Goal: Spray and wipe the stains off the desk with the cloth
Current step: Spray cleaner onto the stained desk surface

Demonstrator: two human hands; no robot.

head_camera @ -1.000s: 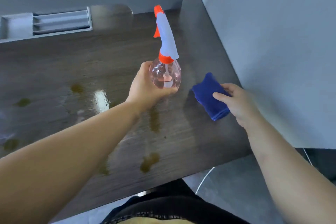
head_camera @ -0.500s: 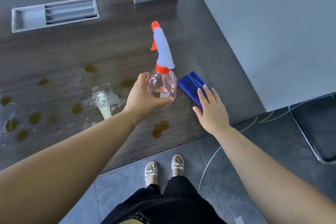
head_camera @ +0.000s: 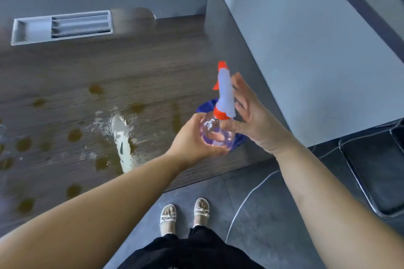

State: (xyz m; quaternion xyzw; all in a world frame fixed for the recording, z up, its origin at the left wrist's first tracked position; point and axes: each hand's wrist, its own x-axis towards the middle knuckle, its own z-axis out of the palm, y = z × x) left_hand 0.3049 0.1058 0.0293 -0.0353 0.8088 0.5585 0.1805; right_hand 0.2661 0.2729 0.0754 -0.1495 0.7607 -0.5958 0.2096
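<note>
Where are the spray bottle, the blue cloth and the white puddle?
spray bottle [head_camera: 215, 135]: head view, on its clear round belly.
blue cloth [head_camera: 207, 107]: head view, on the corner peeking out behind the bottle.
white puddle [head_camera: 124, 137]: head view, on the middle of the bright streak.

Grey recessed cable tray [head_camera: 62, 27] with slotted grille, set flush at far left. Light grey partition panel [head_camera: 306, 54] standing along the right side, running from far to near. Dark grey tiled floor [head_camera: 258, 214] at near centre and right. Thin white cable [head_camera: 247, 199] lying on the floor, curving from near centre toward the panel's base. Black chair seat [head_camera: 378, 170] with chrome tube frame at near right, partly cut off by the frame edge. Two white strappy sandals [head_camera: 184, 214] side by side on the floor, black trouser hems [head_camera: 192, 244] just nearer.
</note>
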